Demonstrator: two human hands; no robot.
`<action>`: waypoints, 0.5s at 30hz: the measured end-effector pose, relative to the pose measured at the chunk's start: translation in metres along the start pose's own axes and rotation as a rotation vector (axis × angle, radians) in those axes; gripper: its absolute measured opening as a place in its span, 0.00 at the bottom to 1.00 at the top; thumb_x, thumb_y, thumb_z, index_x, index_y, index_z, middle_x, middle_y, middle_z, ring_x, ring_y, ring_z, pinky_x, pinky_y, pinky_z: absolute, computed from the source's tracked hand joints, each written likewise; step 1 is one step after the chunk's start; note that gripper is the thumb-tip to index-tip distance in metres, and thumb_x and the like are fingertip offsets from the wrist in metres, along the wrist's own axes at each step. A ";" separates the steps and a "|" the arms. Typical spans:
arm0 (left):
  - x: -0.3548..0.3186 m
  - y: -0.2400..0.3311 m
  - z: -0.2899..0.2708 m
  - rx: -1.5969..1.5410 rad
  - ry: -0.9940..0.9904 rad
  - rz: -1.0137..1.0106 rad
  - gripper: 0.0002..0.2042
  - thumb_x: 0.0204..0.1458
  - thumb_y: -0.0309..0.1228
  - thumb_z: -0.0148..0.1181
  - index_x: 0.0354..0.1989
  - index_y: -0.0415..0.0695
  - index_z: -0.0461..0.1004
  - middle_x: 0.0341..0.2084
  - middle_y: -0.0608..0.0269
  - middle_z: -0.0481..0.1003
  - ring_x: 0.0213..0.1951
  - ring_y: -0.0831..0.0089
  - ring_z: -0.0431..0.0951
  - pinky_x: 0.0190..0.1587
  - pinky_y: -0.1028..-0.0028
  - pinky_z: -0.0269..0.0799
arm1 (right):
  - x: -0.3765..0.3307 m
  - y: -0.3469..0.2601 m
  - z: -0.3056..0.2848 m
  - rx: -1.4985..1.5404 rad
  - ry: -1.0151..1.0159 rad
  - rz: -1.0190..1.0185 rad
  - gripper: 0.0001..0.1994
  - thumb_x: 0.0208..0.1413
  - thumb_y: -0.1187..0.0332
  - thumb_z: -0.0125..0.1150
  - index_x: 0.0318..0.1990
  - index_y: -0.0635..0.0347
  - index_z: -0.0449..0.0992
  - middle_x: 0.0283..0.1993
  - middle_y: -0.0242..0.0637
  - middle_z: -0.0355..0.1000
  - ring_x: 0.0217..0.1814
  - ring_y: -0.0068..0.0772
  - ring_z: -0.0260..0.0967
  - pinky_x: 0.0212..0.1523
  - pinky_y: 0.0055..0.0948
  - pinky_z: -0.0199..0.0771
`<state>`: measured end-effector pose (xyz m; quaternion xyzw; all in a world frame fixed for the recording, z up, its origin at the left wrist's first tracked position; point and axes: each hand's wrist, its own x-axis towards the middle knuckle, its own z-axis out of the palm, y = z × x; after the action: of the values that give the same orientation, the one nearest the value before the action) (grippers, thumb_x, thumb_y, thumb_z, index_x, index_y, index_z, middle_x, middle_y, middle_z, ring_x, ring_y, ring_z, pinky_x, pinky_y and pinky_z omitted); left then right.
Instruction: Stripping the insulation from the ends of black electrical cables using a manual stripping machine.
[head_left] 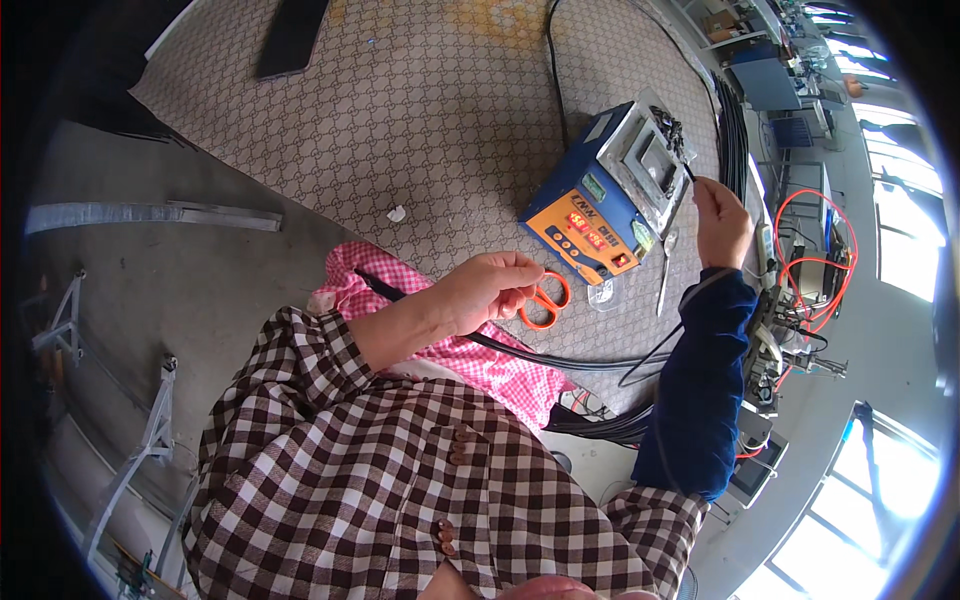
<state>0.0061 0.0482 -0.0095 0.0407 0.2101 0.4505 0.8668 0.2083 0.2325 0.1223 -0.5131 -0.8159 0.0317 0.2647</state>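
My right hand [722, 222], at the end of a dark blue sleeve, is closed on a thin black cable [688, 172]. The cable's tip points at the top of a blue solder pot [571, 180] with an orange front panel and lit red digits. On that top sit a square metal-rimmed basin [655, 165] and a heap of dark scraps. My left hand [488, 292] is pinched together in front of the machine; whatever its fingers hold, if anything, is hidden. Orange-handled scissors [549, 318] lie right beside those fingertips.
A slim metal tool [665, 272] and a small clear plastic piece [604, 294] lie by the machine. Black cables [570, 360] cross a pink checked cloth [490, 365] at the near edge. More cables [733, 130] run along the right edge; a dark flat panel [293, 38] lies far left.
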 end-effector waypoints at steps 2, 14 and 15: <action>0.000 0.001 0.001 0.004 0.002 -0.003 0.06 0.51 0.29 0.52 0.33 0.39 0.66 0.21 0.67 0.66 0.20 0.82 0.62 0.22 0.82 0.55 | 0.003 0.005 -0.002 0.026 -0.065 0.075 0.04 0.43 0.72 0.58 0.29 0.60 0.76 0.26 0.40 0.70 0.28 0.37 0.69 0.30 0.26 0.68; 0.000 -0.001 -0.001 -0.004 0.024 0.013 0.06 0.49 0.30 0.55 0.31 0.41 0.67 0.19 0.68 0.66 0.16 0.84 0.60 0.18 0.84 0.53 | 0.010 -0.025 0.010 -0.577 -0.093 -0.452 0.02 0.38 0.74 0.53 0.21 0.55 0.72 0.27 0.32 0.66 0.33 0.34 0.66 0.33 0.30 0.68; 0.000 -0.001 -0.001 -0.003 0.025 0.015 0.06 0.49 0.30 0.55 0.31 0.41 0.67 0.19 0.68 0.66 0.16 0.84 0.61 0.18 0.84 0.53 | 0.010 -0.026 0.011 -0.596 -0.105 -0.462 0.03 0.38 0.74 0.52 0.21 0.55 0.71 0.27 0.32 0.65 0.34 0.34 0.66 0.33 0.30 0.68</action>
<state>0.0063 0.0470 -0.0110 0.0352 0.2201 0.4577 0.8607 0.1783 0.2314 0.1253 -0.3680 -0.8959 -0.2411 0.0620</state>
